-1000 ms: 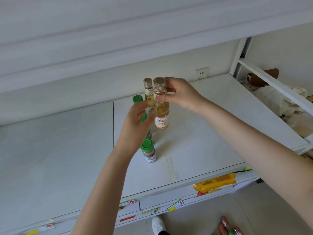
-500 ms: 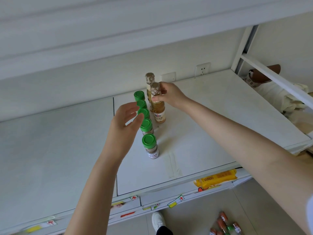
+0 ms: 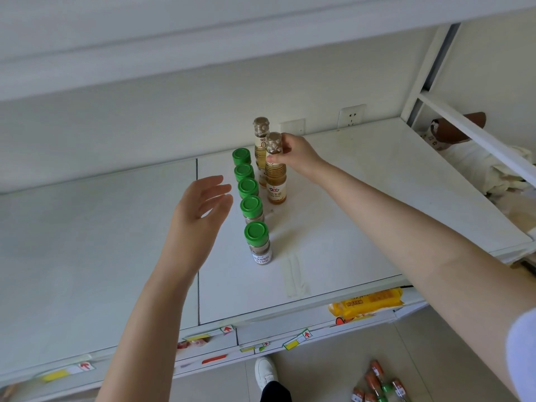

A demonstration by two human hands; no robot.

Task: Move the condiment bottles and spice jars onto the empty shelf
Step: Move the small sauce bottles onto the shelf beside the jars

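Between right fingers (image 3: pixel 279 158), bottle (image 3: pixel 275 181) neck.

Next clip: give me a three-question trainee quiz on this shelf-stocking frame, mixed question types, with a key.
1. How many green-capped spice jars stand in the row on the shelf?
2. True or false: the left hand is gripping a jar.
3. Which does the right hand hold? A) the nearer amber bottle, by its neck; B) the farther amber bottle; C) the yellow packet.

Key: 1. Five. 2. False; it is open, beside the row, touching nothing. 3. A.
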